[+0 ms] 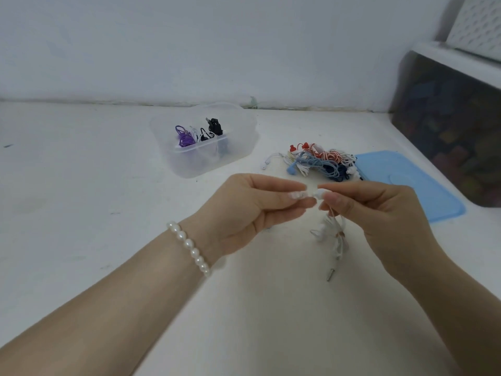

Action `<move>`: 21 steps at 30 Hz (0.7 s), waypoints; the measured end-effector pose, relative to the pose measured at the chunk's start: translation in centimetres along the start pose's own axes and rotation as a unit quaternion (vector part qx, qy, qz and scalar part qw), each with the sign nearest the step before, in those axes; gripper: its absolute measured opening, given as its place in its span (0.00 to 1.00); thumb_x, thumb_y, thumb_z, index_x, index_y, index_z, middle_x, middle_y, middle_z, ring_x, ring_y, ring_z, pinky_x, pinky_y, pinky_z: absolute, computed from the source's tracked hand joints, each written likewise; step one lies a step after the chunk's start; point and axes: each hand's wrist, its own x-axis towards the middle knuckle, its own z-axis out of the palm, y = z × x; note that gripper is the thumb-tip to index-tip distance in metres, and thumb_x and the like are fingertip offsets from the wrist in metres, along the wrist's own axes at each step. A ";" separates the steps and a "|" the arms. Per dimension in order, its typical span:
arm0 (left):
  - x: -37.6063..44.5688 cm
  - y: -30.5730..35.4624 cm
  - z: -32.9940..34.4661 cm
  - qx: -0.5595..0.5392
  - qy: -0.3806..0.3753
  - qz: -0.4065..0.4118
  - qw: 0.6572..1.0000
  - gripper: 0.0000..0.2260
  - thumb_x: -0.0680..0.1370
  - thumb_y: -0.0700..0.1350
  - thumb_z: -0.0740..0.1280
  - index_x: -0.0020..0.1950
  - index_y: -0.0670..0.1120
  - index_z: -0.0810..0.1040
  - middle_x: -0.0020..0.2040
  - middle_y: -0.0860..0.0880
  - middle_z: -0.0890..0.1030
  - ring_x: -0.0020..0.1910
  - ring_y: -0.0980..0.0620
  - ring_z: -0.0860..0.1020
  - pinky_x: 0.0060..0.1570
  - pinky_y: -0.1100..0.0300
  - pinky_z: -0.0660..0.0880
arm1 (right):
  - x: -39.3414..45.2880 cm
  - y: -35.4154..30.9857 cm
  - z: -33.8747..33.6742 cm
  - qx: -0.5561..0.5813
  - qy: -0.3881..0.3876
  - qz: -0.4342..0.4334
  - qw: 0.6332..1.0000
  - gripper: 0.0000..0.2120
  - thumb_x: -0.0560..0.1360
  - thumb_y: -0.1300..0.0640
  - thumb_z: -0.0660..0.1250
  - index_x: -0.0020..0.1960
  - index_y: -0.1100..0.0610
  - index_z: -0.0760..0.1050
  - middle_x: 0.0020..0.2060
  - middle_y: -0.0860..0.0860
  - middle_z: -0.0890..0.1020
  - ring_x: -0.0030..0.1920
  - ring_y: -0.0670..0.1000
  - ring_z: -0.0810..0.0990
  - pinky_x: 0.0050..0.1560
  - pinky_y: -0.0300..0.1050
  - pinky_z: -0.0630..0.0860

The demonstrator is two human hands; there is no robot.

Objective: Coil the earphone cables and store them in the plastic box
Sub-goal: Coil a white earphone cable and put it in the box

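My left hand (252,204) and my right hand (379,213) meet above the middle of the white table, each pinching one end of a white earphone set (334,234). Its loosely bunched cable hangs below my right fingers, and the metal plug (330,275) lies on the table. A clear plastic box (238,147) stands farther back, holding purple (185,138), white and black (214,128) coiled earphones. To the right lies a tangled pile of earphones (322,162) in red-white, light blue, dark blue and white.
A light blue lid (412,183) lies flat at the right, beside the pile. A dark storage bin (450,131) with a white rim stands at the far right, a white perforated basket (477,23) above it. A wall runs along the table's back edge.
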 end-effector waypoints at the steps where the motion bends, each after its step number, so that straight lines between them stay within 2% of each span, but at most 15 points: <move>1: -0.1 -0.2 0.2 0.001 -0.002 -0.007 1.000 0.06 0.71 0.29 0.64 0.45 0.32 0.79 0.38 0.40 0.83 0.38 0.49 0.83 0.40 0.62 0.80 | 0.0 -0.1 0.0 0.002 -0.002 -0.003 1.000 0.09 0.63 0.56 0.68 0.42 0.53 0.81 0.29 0.45 0.83 0.31 0.41 0.80 0.36 0.29 0.74; 5: -0.3 -0.4 0.4 0.041 0.004 -0.003 0.999 0.06 0.69 0.30 0.67 0.43 0.36 0.80 0.36 0.43 0.83 0.34 0.50 0.83 0.37 0.62 0.80 | -0.1 -0.2 0.0 0.004 -0.016 -0.012 1.000 0.08 0.63 0.56 0.68 0.41 0.53 0.81 0.31 0.46 0.84 0.32 0.42 0.80 0.38 0.30 0.75; 9: -0.4 -0.5 0.6 0.055 0.012 0.010 0.998 0.04 0.69 0.30 0.68 0.43 0.35 0.80 0.34 0.43 0.83 0.33 0.52 0.82 0.35 0.64 0.80 | -0.2 -0.2 -0.1 0.011 -0.020 -0.022 0.999 0.09 0.62 0.57 0.69 0.42 0.55 0.82 0.30 0.47 0.84 0.32 0.43 0.80 0.38 0.32 0.76; 14: -0.3 -0.7 0.5 0.048 0.016 0.022 0.998 0.05 0.71 0.32 0.67 0.45 0.34 0.80 0.38 0.43 0.83 0.35 0.53 0.82 0.37 0.64 0.79 | -0.3 -0.2 -0.2 0.002 -0.045 -0.031 0.998 0.07 0.63 0.56 0.69 0.40 0.51 0.83 0.30 0.48 0.84 0.31 0.44 0.79 0.38 0.35 0.77; 19: -0.2 -0.8 0.5 0.032 0.012 0.020 0.999 0.04 0.72 0.33 0.66 0.43 0.35 0.81 0.37 0.43 0.83 0.37 0.52 0.82 0.39 0.63 0.80 | -0.2 0.0 0.0 -0.056 -0.017 -0.035 0.998 0.07 0.62 0.53 0.69 0.39 0.51 0.81 0.31 0.46 0.84 0.31 0.42 0.80 0.38 0.35 0.77; 21: -0.2 -0.8 0.5 0.030 0.016 0.019 0.999 0.04 0.72 0.32 0.66 0.43 0.35 0.81 0.37 0.43 0.83 0.37 0.51 0.83 0.39 0.63 0.80 | -0.2 0.0 0.0 -0.072 -0.007 -0.037 0.997 0.07 0.62 0.52 0.69 0.39 0.50 0.81 0.33 0.47 0.84 0.32 0.44 0.80 0.39 0.39 0.78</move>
